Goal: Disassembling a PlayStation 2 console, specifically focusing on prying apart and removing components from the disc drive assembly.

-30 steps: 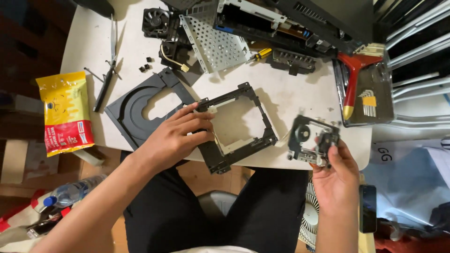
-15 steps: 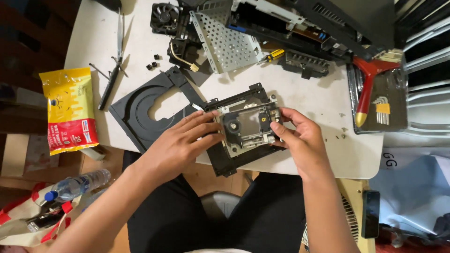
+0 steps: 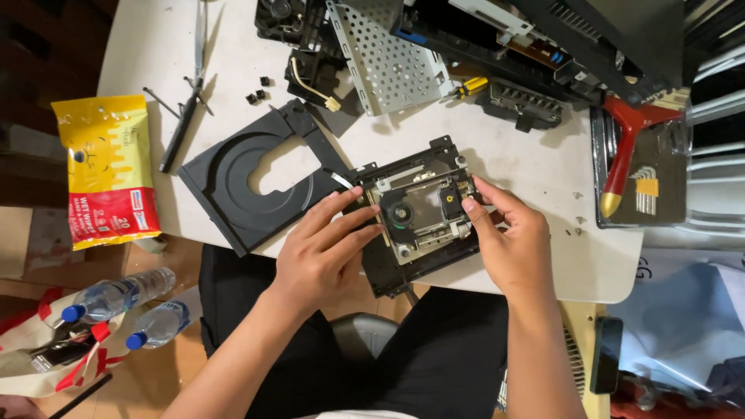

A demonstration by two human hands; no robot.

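Near the middle of the frame, at the near edge of the white table [image 3: 543, 163], a black drive frame [image 3: 388, 268] lies flat with a metal laser mechanism [image 3: 419, 213] sitting inside it. The left hand [image 3: 322, 252] rests on the frame's left side, its fingers stretched out almost straight, their tips pressing on the left edge of the mechanism; nothing is clasped in it. The right hand [image 3: 512, 244] comes in from the right, thumb and forefinger pinched on the mechanism's right edge, the other fingers curled loosely beneath.

Just to the left of the frame, touching it, lies a black disc tray [image 3: 233, 186] with a round recess and a cut-out. Further up the frame sit a perforated metal plate [image 3: 384, 62], a small yellow-handled screwdriver [image 3: 466, 87] and a heap of dark casing parts [image 3: 543, 39]. At the upper left lie a pair of tweezers [image 3: 182, 124] and some tiny black bits [image 3: 256, 91]. On the right edge rests a red-handled tool [image 3: 625, 147] in a clear pack. A yellow and red packet [image 3: 105, 167] hangs off the left side, and two blue-capped water bottles [image 3: 124, 299] lie on the floor at lower left.
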